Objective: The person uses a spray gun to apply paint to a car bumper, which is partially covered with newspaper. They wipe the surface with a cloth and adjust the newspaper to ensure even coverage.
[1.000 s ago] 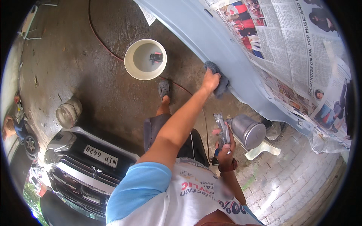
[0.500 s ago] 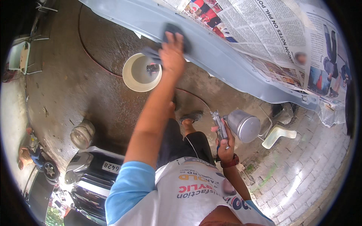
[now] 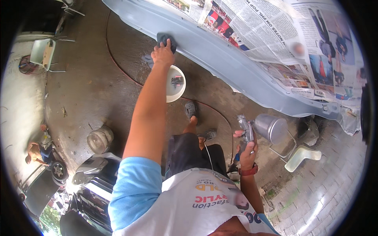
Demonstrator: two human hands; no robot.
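While one cloth [image 3: 162,36] is held on one grey panel [image 3: 220,55], upper centre, by left hand [image 3: 162,56], fingers bent, one spray gun [image 3: 246,126] is clasped by right hand [image 3: 248,154]. Its fingers are curled.

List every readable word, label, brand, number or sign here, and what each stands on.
Newspaper sheets: large black headline, legible but not transcribed; columns too small to read.
White shirt: red, yellow and dark lettering, partly legible, not transcribed.
Spray gun: no lettering can be made out.

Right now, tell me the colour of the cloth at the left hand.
The cloth is dark grey; the head view shows it best.
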